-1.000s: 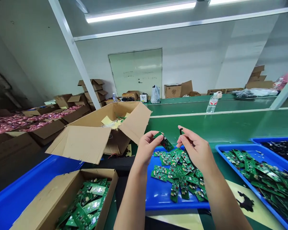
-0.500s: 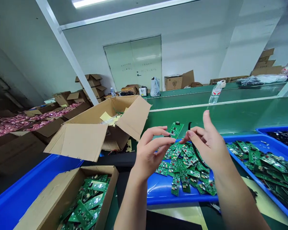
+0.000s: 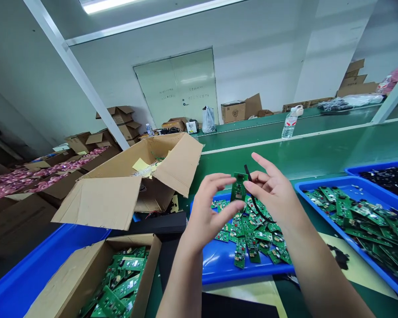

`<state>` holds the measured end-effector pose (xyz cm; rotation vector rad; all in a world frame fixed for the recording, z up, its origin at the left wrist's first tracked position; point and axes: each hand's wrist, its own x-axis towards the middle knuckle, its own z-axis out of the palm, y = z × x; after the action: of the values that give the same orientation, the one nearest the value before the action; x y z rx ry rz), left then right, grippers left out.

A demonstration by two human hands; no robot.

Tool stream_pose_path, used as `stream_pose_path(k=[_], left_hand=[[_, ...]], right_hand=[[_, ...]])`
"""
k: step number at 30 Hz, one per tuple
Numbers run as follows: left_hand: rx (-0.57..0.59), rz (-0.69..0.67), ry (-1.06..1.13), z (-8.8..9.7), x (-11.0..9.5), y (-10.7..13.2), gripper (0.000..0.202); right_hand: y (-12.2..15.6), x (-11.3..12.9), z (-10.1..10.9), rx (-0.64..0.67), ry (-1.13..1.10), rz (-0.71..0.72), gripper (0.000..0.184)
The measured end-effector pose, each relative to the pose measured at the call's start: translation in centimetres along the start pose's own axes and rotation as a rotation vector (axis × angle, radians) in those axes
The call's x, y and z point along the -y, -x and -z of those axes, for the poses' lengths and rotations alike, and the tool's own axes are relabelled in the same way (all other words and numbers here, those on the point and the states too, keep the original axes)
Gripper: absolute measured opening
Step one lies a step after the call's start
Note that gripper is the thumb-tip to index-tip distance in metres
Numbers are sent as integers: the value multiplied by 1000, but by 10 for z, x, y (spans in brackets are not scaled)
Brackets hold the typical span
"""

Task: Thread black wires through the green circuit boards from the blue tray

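Note:
A green circuit board (image 3: 239, 187) is held up above the blue tray (image 3: 219, 269), tilted, between my two hands. My right hand (image 3: 272, 192) pinches its right edge between thumb and fingers, the index finger raised. A thin black strip (image 3: 260, 214), curved and dangling, passes through the same grip. My left hand (image 3: 207, 214) is at the board's left side with thumb and fingers spread apart; its fingertips lie close to the edge, and whether they touch is unclear. Below, many similar green boards (image 3: 240, 251) lie piled in the tray.
On the left stands a cardboard box (image 3: 157, 251) of green boards, with a larger open carton (image 3: 96, 201) behind. Another blue tray (image 3: 321, 221) of boards is at right, near a tray of black parts (image 3: 388, 179). A water bottle (image 3: 289, 126) stands on the ledge.
The board has turned more upright and come into my right hand's pinch. My left thumb and fingers have spread apart. The view has shifted slightly to the right.

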<state>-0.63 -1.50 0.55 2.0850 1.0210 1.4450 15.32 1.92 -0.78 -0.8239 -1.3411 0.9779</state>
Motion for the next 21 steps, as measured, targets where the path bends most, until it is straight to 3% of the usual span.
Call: stream_pose_path(k=[2,5,12,16,21], left_hand=[[-17,172,102,-4,4,-1,33],[82,328,232,-9,9,-4,26],[-32,471,366,-12,4,-9,21],[-5,526,298,-13,-2,-9,22],[32,532,237,-14,-3,-8,29]], right_hand=[[2,0,-5,39,6,16,68],[6,0,-10,121,41,73,63],[10,1,5,125,383,341,51],[10,2,11,254,544,528,52],[9,1,6,327,663,607,51]])
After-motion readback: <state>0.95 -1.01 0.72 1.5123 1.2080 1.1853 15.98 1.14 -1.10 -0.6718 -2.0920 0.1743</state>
